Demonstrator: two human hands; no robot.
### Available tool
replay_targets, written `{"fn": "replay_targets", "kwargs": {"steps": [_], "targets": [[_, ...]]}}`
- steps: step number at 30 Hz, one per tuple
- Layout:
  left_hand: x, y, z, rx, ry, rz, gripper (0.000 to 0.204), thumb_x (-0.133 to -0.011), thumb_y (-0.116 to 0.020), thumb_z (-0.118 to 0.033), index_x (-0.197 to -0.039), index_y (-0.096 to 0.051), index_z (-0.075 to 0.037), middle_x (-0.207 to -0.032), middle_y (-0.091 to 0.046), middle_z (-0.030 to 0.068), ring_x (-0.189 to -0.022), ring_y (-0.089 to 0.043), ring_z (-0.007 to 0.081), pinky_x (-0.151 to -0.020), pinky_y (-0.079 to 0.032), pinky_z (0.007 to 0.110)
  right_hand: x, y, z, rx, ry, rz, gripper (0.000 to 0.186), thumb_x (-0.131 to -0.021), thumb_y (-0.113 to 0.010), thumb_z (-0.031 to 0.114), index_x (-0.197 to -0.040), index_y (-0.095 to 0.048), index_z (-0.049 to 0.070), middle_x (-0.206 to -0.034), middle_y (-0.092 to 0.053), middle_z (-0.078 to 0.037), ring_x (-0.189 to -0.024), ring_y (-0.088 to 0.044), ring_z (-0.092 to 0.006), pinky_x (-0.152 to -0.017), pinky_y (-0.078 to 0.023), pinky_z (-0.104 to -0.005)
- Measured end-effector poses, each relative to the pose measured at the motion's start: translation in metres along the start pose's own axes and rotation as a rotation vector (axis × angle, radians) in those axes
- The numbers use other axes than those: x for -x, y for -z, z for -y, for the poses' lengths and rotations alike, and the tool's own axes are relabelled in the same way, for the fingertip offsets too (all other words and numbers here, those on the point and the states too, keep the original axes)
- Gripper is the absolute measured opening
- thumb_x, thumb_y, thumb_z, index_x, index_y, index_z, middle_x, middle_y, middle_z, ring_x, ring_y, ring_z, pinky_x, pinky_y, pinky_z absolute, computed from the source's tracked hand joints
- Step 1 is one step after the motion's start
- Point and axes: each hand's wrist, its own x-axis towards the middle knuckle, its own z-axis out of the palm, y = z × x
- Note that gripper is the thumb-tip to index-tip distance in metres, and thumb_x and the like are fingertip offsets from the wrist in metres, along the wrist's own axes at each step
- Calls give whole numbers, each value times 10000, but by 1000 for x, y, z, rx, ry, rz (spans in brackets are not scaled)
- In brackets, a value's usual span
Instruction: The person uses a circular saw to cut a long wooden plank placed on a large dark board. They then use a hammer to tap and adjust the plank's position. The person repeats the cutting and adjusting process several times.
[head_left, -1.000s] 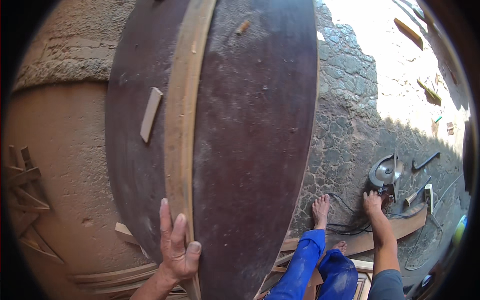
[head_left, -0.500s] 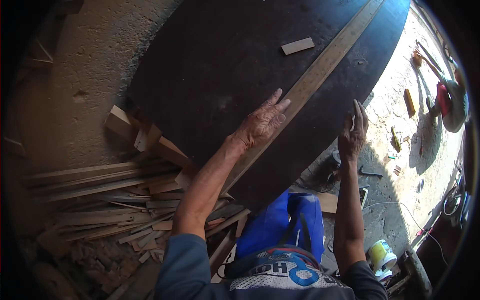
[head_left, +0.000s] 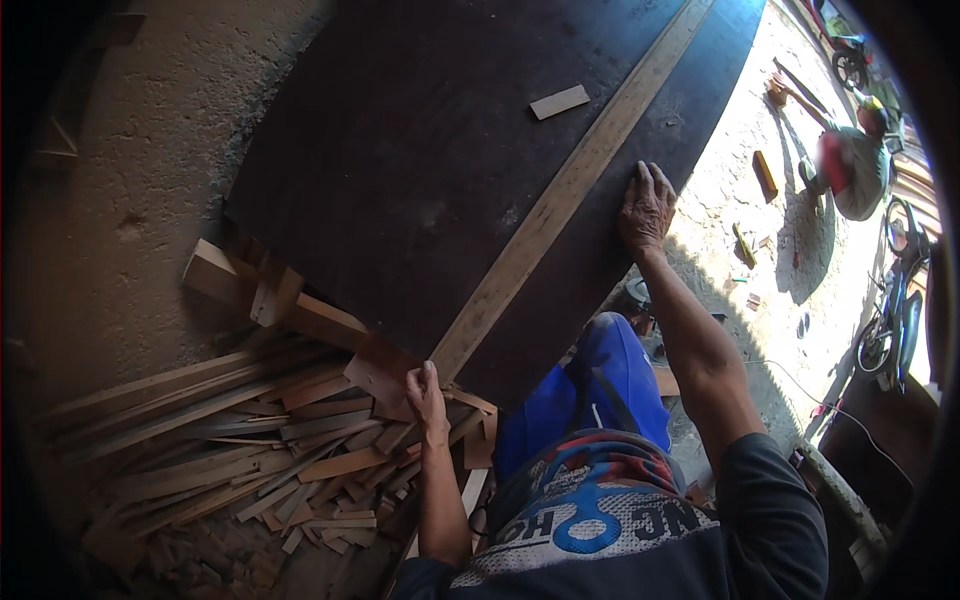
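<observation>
A large dark board (head_left: 400, 200) lies in front of me, with a long pale wooden strip (head_left: 560, 210) running diagonally across its top. My left hand (head_left: 427, 400) is at the strip's near end by the board's edge, fingers closed around that end; their undersides are hidden. Flat on the board near its right edge rests my right hand (head_left: 648, 212), fingers stretched out and holding nothing. A short pale wood offcut (head_left: 560, 101) lies on the board, left of the strip.
A heap of wood strips and offcuts (head_left: 260, 440) covers the floor at lower left. Thick wood blocks (head_left: 225, 275) sit by the board's left edge. On sunlit ground at right, another person (head_left: 855, 170) is near a wood block (head_left: 765, 177); a motorcycle (head_left: 895, 310) stands beyond.
My left hand has moved from the middle of the strip back to its near end and closed there. My right hand has settled flat on the board. The view has shifted slightly.
</observation>
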Motion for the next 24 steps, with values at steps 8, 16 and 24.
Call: {"fn": "replay_targets", "kwargs": {"steps": [8,16,24], "targets": [[4,-24,-35,157,141,19,700,-1054,-569,-473,-1496,-446,56,-1518,-487,225,-1349,-520,325,-1124,-435,430,0,7,1,-24,-48,26,411,-994,-593,222,-1396,-574,140,-1456,-536,-110,-1369,-467,-346,-1132,-380,-477],[-28,-21,4,140,74,-50,786,-1042,-580,-510,-1532,-389,73,-1570,-438,223,-1401,-479,328,-1149,-401,419,0,7,6,-23,-67,43,434,-971,-617,210,-1394,-559,135,-1463,-520,-105,-1382,-453,-331,-1130,-370,-468],[-52,-12,31,233,77,-16,846,-989,-626,-583,-1537,-411,25,-1540,-492,157,-1352,-529,294,-1120,-430,450,-3,7,9,-45,-73,47,477,-955,-637,206,-1421,-547,153,-1480,-499,-94,-1395,-441,-319,-1135,-362,-471]]}}
